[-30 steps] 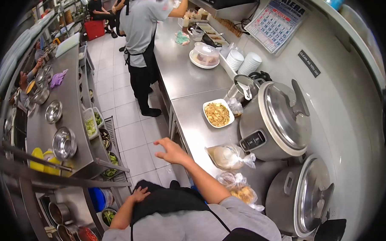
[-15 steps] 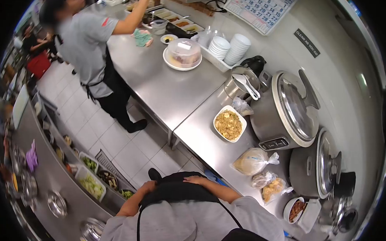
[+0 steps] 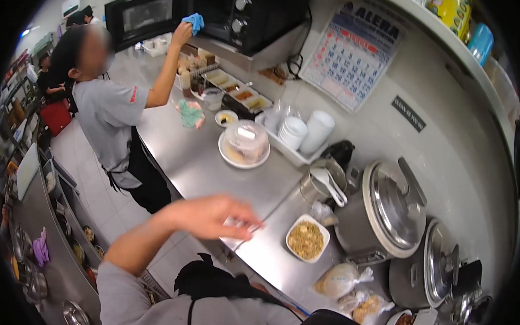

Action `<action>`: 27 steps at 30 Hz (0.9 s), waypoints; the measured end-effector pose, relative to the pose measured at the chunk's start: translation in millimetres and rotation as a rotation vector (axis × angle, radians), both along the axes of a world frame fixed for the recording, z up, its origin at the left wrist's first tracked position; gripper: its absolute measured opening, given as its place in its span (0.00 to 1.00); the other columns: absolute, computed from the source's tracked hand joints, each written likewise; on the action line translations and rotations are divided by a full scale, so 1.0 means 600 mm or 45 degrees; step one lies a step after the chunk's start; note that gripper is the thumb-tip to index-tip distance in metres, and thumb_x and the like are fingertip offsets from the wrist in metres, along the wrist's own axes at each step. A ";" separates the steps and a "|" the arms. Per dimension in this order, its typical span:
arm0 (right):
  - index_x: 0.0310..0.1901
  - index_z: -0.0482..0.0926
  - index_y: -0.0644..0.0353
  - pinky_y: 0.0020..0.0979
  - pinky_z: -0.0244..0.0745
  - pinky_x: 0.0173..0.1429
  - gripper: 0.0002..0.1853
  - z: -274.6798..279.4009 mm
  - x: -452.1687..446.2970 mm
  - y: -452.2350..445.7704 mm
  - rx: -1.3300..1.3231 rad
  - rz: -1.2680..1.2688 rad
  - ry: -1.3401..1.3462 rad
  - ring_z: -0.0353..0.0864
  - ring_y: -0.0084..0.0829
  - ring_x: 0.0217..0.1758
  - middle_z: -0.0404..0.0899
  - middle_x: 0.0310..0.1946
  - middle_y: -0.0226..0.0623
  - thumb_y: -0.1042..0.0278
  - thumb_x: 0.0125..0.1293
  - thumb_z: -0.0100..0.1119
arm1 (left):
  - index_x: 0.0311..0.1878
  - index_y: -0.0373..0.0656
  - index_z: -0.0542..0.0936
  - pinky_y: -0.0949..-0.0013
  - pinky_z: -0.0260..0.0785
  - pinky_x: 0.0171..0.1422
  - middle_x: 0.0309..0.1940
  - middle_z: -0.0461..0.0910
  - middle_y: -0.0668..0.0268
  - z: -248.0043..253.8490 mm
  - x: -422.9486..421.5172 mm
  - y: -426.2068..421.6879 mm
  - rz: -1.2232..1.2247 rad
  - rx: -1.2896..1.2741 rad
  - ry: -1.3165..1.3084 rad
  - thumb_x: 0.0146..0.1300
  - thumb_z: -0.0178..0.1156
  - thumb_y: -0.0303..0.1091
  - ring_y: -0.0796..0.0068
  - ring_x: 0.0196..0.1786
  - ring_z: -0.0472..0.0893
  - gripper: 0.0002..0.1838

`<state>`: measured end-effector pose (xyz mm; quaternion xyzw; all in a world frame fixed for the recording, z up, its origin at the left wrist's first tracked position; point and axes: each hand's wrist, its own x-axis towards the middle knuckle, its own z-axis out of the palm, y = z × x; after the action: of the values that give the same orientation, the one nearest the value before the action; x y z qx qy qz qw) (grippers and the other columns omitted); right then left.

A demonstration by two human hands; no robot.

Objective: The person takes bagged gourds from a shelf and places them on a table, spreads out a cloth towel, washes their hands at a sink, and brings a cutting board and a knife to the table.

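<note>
My left hand (image 3: 219, 215) is raised over the steel counter, reaching across from the left, thumb and fingers apart. Motion blurs the fingertips, and I make out nothing held in them. Just right of it stands a white square bowl of fried rice (image 3: 306, 240). Beyond the hand, a plate (image 3: 237, 161) carries food under a clear plastic cover (image 3: 247, 134). My right hand is out of sight; only a sliver of that arm shows beside my black apron (image 3: 215, 281).
Rice cookers (image 3: 382, 215) line the wall, beside a metal pot (image 3: 315, 186) with a white scoop. Bagged food (image 3: 341, 280) lies near me. At the left, a co-worker (image 3: 109, 110) holds a blue cloth (image 3: 194, 22) by an open microwave (image 3: 238, 17). A prep counter (image 3: 51, 250) runs behind.
My left hand has risen from my waist and stretched forward over the counter. My right hand has left view. The view has tilted up, showing the microwave and the co-worker's blue cloth.
</note>
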<state>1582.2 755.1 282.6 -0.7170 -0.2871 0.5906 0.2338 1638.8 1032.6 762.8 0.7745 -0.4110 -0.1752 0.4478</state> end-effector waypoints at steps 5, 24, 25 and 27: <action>0.63 0.76 0.55 0.44 0.67 0.70 0.30 0.063 0.106 0.077 0.003 -0.086 -0.145 0.73 0.53 0.66 0.76 0.61 0.54 0.44 0.65 0.52 | 0.50 0.35 0.83 0.73 0.76 0.47 0.40 0.84 0.66 0.293 0.231 0.014 0.461 -0.748 -0.927 0.68 0.64 0.41 0.76 0.40 0.83 0.18; 0.60 0.78 0.56 0.45 0.70 0.67 0.28 0.165 0.227 0.210 0.034 -1.101 -0.463 0.75 0.54 0.63 0.77 0.59 0.55 0.46 0.65 0.52 | 0.36 0.38 0.86 0.52 0.74 0.54 0.38 0.85 0.46 0.620 0.755 0.182 1.713 -1.037 -1.372 0.58 0.61 0.38 0.47 0.47 0.84 0.12; 0.60 0.78 0.56 0.45 0.70 0.67 0.28 0.157 0.213 0.201 -0.004 -1.170 -0.470 0.75 0.55 0.63 0.77 0.58 0.55 0.47 0.65 0.52 | 0.35 0.38 0.85 0.51 0.74 0.53 0.37 0.84 0.46 0.618 0.759 0.182 1.736 -1.167 -1.418 0.59 0.61 0.38 0.46 0.45 0.84 0.12; 0.59 0.78 0.56 0.45 0.71 0.67 0.28 0.117 0.177 0.178 -0.101 -1.281 -0.469 0.75 0.55 0.63 0.78 0.58 0.55 0.47 0.65 0.52 | 0.35 0.36 0.83 0.51 0.73 0.51 0.36 0.84 0.46 0.621 0.770 0.190 1.828 -1.436 -1.499 0.61 0.60 0.37 0.46 0.43 0.83 0.12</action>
<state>1688.4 862.1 352.6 -0.8661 0.0783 0.2804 0.4065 2100.7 1146.3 1135.6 0.4796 -0.0339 0.7404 0.4698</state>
